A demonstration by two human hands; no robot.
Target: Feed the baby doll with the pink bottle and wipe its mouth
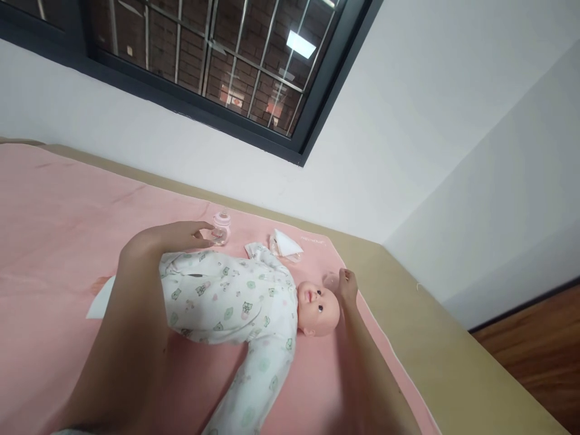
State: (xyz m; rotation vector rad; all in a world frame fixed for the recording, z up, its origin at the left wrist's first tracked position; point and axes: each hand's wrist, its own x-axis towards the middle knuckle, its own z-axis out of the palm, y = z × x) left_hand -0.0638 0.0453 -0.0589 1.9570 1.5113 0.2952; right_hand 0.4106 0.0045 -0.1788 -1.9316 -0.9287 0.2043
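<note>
A small baby bottle (221, 228) with a pink collar and an uncovered teat stands upright on the pink mat (67, 229). Beside it is my left hand (185, 234), thumb and fingers apart, with the fingertips at the bottle's near side. My right hand (348, 284) is closed on a clear pinkish bottle cap (330, 280), just past the doll's head. Between my arms a baby doll (240, 296) lies on its back, dressed in a white printed sleepsuit. Its lower legs are hidden behind my left arm.
A white cloth or tissue (286, 243) rests on a clear item near the doll's raised sleeve. Part of a white sheet (100, 300) shows behind my left forearm. The wooden surface (399, 302) extends past the mat to a white wall (217, 157) below a barred window (203, 54).
</note>
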